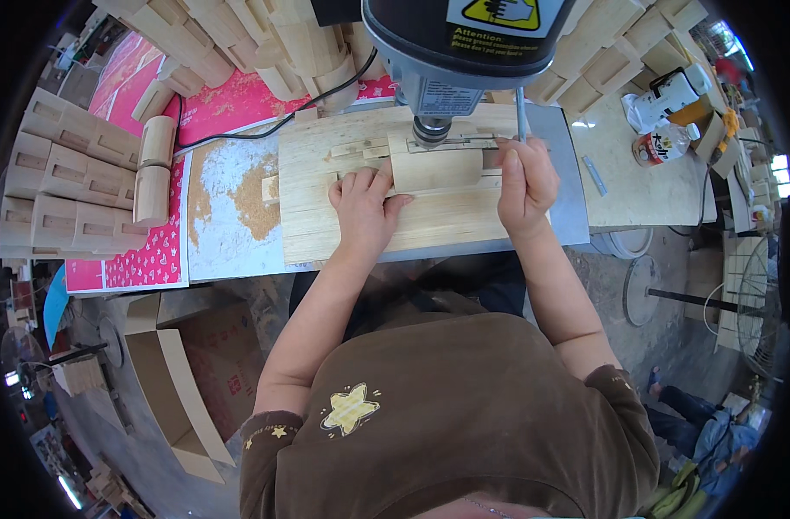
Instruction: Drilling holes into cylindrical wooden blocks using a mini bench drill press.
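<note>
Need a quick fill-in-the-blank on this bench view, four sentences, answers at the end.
1. The left hand is at the ____ end of the block, not the other end.
2. The board beneath the hands is made of ____.
3. The bottles are to the ____ of the right hand.
4. The large star on the brown shirt is coloured ____.

Missing words: left; wood; right; yellow.
</note>
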A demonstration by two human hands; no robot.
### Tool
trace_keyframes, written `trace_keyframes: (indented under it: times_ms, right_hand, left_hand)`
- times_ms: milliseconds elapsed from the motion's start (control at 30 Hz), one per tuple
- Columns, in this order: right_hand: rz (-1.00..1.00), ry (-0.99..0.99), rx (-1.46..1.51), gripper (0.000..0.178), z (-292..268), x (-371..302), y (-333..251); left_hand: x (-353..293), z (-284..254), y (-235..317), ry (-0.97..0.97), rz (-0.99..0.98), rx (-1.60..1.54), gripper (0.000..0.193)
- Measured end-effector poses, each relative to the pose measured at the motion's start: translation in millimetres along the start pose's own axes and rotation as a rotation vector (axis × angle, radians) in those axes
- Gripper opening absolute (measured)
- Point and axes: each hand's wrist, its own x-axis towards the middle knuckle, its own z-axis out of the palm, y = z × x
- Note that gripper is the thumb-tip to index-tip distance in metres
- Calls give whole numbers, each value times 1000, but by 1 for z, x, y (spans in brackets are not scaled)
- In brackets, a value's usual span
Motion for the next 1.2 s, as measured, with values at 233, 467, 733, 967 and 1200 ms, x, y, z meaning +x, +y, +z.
trace_keyframes:
  times_ms: [233,467,733,967,1200]
  right_hand:
    - [-245,54,-48,5,-22,31,-20]
    - [154,16,-318,29,-20,181,-37]
    - [189,-184,-117,33,-19,101,7]
    - [70,-598,-505,26,-32,0,23]
    - [-45,-594,-407,29,-33,-7,14]
  left_hand:
    - [-2,1,-2,8,-21,22,50]
    - [10,1,-2,-75,-107,-120,47]
    - [12,-2,-8,-48,-156,-301,40]
    - [6,-40,-21,-78,-129,-536,31]
    - [-41,-111,-61,-24,-169,-688,28]
